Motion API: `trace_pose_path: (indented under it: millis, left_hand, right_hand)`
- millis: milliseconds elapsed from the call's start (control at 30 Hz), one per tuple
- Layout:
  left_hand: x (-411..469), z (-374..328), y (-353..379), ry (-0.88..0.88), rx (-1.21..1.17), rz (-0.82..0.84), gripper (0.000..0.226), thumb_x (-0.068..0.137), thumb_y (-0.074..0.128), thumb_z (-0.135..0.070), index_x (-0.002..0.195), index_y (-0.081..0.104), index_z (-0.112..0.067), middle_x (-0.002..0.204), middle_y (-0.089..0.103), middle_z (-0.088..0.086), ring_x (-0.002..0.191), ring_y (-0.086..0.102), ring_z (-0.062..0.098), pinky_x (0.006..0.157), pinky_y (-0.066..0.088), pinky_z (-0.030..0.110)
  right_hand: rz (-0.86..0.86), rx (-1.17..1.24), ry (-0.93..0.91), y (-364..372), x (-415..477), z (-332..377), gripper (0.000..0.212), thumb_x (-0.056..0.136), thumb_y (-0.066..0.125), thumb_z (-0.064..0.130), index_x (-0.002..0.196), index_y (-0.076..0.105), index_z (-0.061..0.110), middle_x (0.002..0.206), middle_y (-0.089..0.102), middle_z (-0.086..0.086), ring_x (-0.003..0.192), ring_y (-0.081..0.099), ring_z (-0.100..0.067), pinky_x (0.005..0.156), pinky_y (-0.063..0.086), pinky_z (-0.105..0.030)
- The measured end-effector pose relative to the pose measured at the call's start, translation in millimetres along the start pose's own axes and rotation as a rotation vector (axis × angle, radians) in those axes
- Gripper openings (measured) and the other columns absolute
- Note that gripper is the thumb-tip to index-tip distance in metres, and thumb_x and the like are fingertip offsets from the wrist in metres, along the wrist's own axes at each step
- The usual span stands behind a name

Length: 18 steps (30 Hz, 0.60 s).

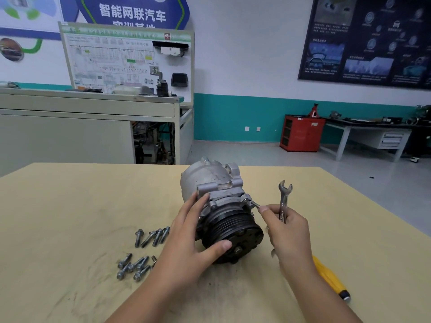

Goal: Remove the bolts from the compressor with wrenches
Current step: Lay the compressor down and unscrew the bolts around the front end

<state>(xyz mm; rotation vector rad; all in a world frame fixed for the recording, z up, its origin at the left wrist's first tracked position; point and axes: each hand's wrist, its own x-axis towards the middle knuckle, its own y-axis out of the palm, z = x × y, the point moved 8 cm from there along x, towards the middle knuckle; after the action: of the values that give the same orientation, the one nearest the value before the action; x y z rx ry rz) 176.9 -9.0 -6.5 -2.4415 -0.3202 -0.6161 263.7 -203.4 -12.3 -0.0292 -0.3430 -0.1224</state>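
On the table (70,217), left hand (186,243) touches compressor (217,183); right hand (289,231) grips wrench (284,194).

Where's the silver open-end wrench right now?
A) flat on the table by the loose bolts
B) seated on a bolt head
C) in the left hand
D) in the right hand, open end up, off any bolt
D: the right hand grips the silver open-end wrench upright, its open end in free air, while pinching a small steel bolt.
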Motion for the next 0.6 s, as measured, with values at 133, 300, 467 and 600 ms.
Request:
trace_pose_path:
  millis: [133, 300, 467, 600]
  left_hand:
    - [-1, -9, -8, 0.002, 0.038, -0.096, 0.064, 0.066, 0.05, -0.068, 0.124, 0.026, -0.066, 0.149, 0.02, -0.026, 0.139, 0.017, -0.004, 0.111, 0.02, 0.022]
    - [-7, -29, -32, 0.153, 0.195, -0.376, 0.028, 0.078, 0.064, -0.048, 0.106, 0.062, -0.044, 0.11, 0.056, -0.011, 0.11, 0.043, 0.014, 0.094, 0.022, 0.003]
    - [-8, -40, -30, 0.256, 0.084, -0.324, 0.025, 0.078, 0.059, -0.041, 0.091, 0.075, -0.026, 0.08, 0.058, -0.031, 0.079, 0.049, -0.004, 0.073, 0.034, 0.005]
    - [-6, -37, -29, 0.173, -0.104, -0.253, 0.009, 0.075, 0.067, -0.036, 0.078, 0.074, -0.031, 0.075, 0.068, -0.017, 0.073, 0.057, -0.002, 0.064, 0.036, 0.007]
  right_hand:
    - [0.153, 0.037, -0.117, 12, -11, 21, 0.018, 0.084, 0.066, 0.016, 0.075, 0.072, 0.031, 0.047, 0.041, 0.012, 0.042, 0.035, -0.003, 0.043, 0.032, -0.013]
    - [0.329, -0.08, -0.479, 29, -42, 54, 0.029, 0.078, 0.069, 0.016, 0.091, 0.071, 0.042, 0.073, 0.067, 0.027, 0.068, 0.062, 0.007, 0.065, 0.042, -0.003]
    - [0.378, -0.16, -0.66, 39, -58, 63, 0.048, 0.075, 0.068, 0.003, 0.109, 0.064, 0.036, 0.101, 0.067, 0.031, 0.092, 0.066, 0.004, 0.078, 0.048, -0.009]
    - [0.364, -0.179, -0.66, 37, -58, 64, 0.048, 0.074, 0.07, 0.011, 0.113, 0.063, 0.038, 0.097, 0.066, 0.033, 0.086, 0.066, 0.005, 0.075, 0.049, -0.009]
